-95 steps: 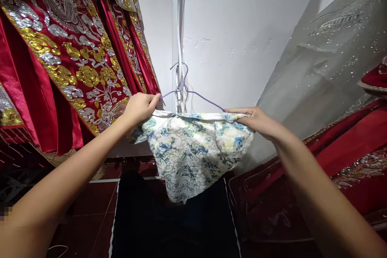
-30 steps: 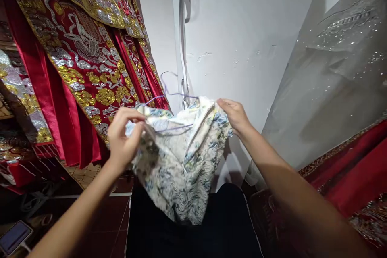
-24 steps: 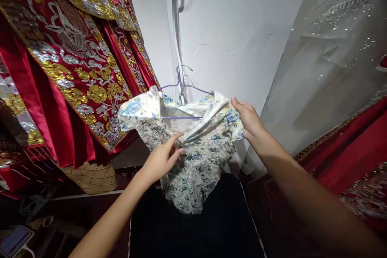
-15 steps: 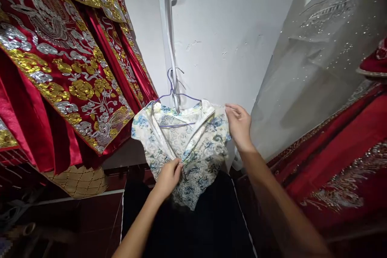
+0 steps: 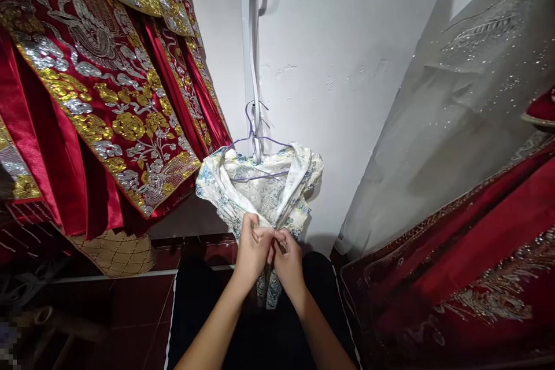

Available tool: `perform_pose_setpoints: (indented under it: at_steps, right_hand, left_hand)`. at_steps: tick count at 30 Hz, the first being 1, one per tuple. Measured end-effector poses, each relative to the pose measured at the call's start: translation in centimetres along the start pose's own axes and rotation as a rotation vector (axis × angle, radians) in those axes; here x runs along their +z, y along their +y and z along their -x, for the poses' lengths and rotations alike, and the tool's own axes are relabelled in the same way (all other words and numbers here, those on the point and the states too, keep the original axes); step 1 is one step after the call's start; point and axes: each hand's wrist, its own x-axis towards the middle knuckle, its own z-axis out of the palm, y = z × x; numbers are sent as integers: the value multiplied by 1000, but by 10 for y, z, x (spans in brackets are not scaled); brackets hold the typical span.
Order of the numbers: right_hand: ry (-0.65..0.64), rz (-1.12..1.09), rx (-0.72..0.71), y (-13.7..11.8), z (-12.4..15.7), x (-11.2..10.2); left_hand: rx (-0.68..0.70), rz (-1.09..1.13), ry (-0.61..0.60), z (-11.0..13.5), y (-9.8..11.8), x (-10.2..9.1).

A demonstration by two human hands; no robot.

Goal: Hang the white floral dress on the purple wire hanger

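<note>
A short-sleeved white blouse (image 5: pixel 212 182) with a blue floral print hangs in front of me on a thin purple wire hanger (image 5: pixel 250 134). My left hand (image 5: pixel 252 245) pinches the blouse's front at the bottom of the V-shaped neckline. Right beside it, my right hand (image 5: pixel 287 257) grips the other front edge, so the fingertips of both hands meet. The cloth is gathered where I hold it, and its lower part hangs below my hands. Whatever lies between the fingertips is too small to make out.
A red costume (image 5: pixel 130 98) with gold and silver embroidery hangs at the left. Along the right hang a sheer, sequined grey-white fabric (image 5: pixel 433 104) and a red beaded garment (image 5: pixel 489 260). Behind the blouse, a white strap (image 5: pixel 255 40) runs down the wall. A wooden stool (image 5: pixel 47 321) stands lower left.
My right hand has moved from the blouse's right sleeve down and left to the front opening, beside my left hand. The blouse's front is now drawn together and bunched.
</note>
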Motion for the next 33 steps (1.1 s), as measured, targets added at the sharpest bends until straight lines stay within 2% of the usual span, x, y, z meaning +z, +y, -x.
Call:
perform_pose_setpoints:
  at_steps: [3,8,12,14,16,18,20,22,24,27,29,33]
  right_hand:
    - [-13,10,-31,-2,3,-1]
    - [-65,75,4,16,24,-16]
    - [-140,156,-5,27,21,-30]
    - [-212,205,-1,19,11,-37]
    - [-304,218,-12,-6,-4,-43]
    - [-373,171,-57,-46,-26,-46]
    - [-359,147,-106,-92,-54,-45]
    - [-348,224,-252,-132,-86,-42]
    - [-355,409,-410,-156,-115,-37]
    - [-326,691,-566,-167,-144,-28]
    - [-292,766,-606,-166,-153,-24]
    - [-225,582,-564,-164,-157,-20]
  left_hand:
    - [93,4,37,-35,41,-5]
    - [126,35,18,-95,114,-6]
    - [260,47,75,-110,145,-6]
    - [300,25,81,-107,147,-8]
    - [283,-40,15,-99,139,-9]
    - [241,-106,-79,-91,125,-9]
    - [209,-132,-147,-84,112,-8]
    - [229,-140,-174,-82,104,-7]
    - [271,-187,-178,-82,99,-7]
    - [320,-317,-148,-85,94,-9]
    - [352,-391,-93,-86,89,-9]
    - [440,-509,9,-83,84,0]
